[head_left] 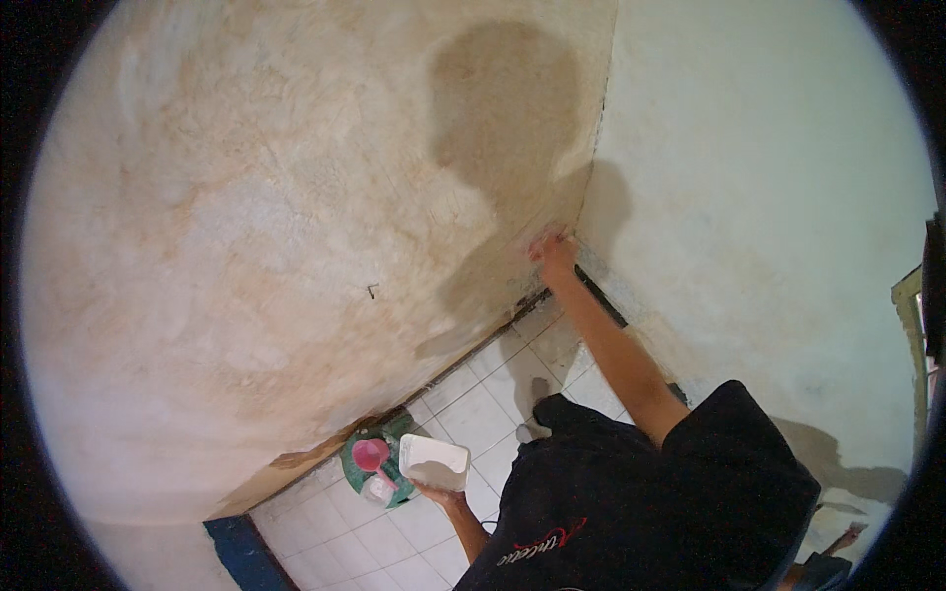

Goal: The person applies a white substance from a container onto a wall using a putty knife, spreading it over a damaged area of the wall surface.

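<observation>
My right hand [558,254] reaches up to the wall, low down near the corner where two walls meet. Its fingers are closed round something small and pinkish that I cannot make out, pressed to the patchy beige wall [296,227]. Lower down, my left hand [441,492] grips a white rectangular tub [436,463] from below and the side. Pale material lies inside the tub, which is tilted so that its opening shows.
Beside the tub stands a green stool [357,475] bearing a pink dipper [371,455] and a whitish container or bag [377,490]. White floor tiles [335,537] run along the wall's foot. A small hook [372,292] sticks out of the wall. A pale wall [749,197] rises at right.
</observation>
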The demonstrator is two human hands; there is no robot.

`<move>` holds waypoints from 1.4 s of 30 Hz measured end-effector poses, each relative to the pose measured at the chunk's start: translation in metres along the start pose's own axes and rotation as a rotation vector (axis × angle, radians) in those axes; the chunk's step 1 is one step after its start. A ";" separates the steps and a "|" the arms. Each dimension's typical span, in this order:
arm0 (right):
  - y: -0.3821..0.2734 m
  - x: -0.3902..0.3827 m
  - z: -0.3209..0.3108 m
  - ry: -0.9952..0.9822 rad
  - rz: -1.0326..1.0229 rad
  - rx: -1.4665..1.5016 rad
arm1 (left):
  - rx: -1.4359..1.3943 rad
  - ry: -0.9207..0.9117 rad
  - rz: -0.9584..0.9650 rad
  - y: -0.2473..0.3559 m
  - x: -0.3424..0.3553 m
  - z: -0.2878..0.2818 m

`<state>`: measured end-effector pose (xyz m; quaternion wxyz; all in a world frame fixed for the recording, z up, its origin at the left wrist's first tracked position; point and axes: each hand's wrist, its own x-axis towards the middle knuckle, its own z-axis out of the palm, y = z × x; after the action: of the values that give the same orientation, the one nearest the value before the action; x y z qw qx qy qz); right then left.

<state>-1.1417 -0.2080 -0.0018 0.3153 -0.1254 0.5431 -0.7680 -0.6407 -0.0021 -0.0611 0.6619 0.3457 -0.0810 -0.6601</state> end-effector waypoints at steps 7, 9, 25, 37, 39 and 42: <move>-0.133 0.115 0.037 -0.100 -0.195 -0.249 | 0.173 0.031 0.075 -0.001 0.013 0.014; -0.173 0.113 0.077 -0.006 -0.184 -0.566 | 0.010 -0.026 0.023 0.020 0.019 0.029; -0.190 0.036 0.038 -0.026 -0.383 -0.175 | -0.041 -0.238 -0.162 0.003 0.130 0.028; -0.316 0.082 0.089 0.107 -0.490 -0.335 | -0.041 -0.040 -0.126 -0.011 0.145 -0.038; -0.316 0.050 0.083 0.096 -0.480 -0.282 | -0.035 -0.005 -0.127 -0.012 0.147 -0.038; -0.278 0.023 0.067 0.087 -0.366 -0.415 | -0.036 -0.058 -0.098 -0.005 0.141 -0.025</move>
<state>-1.2199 -0.2141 0.2748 0.1155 -0.2503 0.6703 -0.6890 -0.6145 -0.1238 -0.1317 0.6322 0.3180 -0.0715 -0.7029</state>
